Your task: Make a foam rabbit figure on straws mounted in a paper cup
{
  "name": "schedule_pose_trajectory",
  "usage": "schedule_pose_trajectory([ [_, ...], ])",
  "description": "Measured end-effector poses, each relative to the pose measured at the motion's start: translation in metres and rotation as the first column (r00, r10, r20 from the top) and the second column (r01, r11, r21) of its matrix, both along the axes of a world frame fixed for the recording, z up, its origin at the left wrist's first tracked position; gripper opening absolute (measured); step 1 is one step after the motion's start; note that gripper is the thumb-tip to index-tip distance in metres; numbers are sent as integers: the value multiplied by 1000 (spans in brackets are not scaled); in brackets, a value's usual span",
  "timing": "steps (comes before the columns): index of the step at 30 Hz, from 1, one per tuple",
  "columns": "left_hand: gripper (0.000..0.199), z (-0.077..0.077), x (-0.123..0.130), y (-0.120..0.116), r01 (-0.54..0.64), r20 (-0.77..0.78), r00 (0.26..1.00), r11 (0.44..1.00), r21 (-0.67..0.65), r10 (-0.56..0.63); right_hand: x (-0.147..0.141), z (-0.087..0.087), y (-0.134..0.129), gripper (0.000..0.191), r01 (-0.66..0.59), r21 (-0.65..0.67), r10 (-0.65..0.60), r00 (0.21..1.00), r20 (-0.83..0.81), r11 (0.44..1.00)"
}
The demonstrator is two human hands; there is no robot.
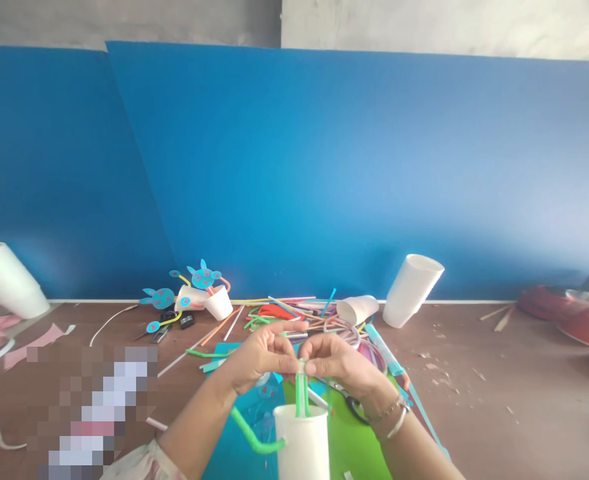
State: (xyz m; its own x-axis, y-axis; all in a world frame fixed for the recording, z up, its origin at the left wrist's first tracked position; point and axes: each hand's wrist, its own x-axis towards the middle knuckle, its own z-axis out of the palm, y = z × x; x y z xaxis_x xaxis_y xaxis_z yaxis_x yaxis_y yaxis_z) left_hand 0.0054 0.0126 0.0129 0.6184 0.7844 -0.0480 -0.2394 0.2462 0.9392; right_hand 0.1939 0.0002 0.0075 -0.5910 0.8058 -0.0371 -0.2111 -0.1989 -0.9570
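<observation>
A white paper cup (pixel 303 445) stands upright at the bottom centre, with green straws (pixel 302 398) rising from its mouth. A bent green straw (pixel 254 437) sticks out of the cup's left side. My left hand (pixel 270 353) and my right hand (pixel 330 360) meet above the cup. Both pinch the top of the upright green straws, where a small whitish piece, perhaps tape, shows between the fingertips. Blue and green paper sheets (pixel 357 440) lie beneath.
Scissors (pixel 355 405) lie by my right wrist. Behind my hands are piled straws (pixel 304 308) and a fallen cup (pixel 357 309). Blue animal cutouts (pixel 203 277) on cups stand back left. Stacked cups (pixel 413 291) lean back right; paper scraps (pixel 439 377) dot the brown table.
</observation>
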Motion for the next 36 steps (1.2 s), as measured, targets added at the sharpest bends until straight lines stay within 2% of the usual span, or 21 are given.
schedule_pose_trajectory([
  [3,59,-2,2,2,-13,5,1000,999,-31,13,2,3,1,30,72,25,-73,997,17,997],
  [6,46,-3,3,1,23,-19,1000,1000,2,-23,5,1,5,27,159,87,-161,987,21,983],
  [8,42,-3,5,0,47,-35,998,999,14,-46,7,1,6,25,177,127,-182,983,30,976],
  [11,42,-3,7,-3,60,-23,998,997,-42,-61,7,5,6,27,169,175,-180,983,49,970],
  [14,37,-4,10,-3,-3,-20,1000,999,-54,2,7,12,4,29,210,215,-239,964,117,954],
  [17,36,-1,12,-4,-116,-65,992,992,-59,112,7,19,3,31,288,258,-346,913,215,922],
  [20,35,3,15,-6,-176,-131,977,984,-31,170,3,22,1,31,326,307,-415,862,291,894],
  [25,32,9,19,-11,-223,-224,948,974,47,228,-6,21,-2,28,382,299,-458,853,251,874],
  [28,32,9,19,-12,-244,-180,952,969,39,247,-6,24,-3,30,400,312,-482,836,261,862],
  [31,36,9,17,-11,-270,-150,951,963,22,271,-3,27,-5,34,449,340,-547,784,295,826],
  [36,32,12,15,-11,-267,-241,930,960,82,279,-3,25,-6,30,386,428,-549,748,374,817],
])
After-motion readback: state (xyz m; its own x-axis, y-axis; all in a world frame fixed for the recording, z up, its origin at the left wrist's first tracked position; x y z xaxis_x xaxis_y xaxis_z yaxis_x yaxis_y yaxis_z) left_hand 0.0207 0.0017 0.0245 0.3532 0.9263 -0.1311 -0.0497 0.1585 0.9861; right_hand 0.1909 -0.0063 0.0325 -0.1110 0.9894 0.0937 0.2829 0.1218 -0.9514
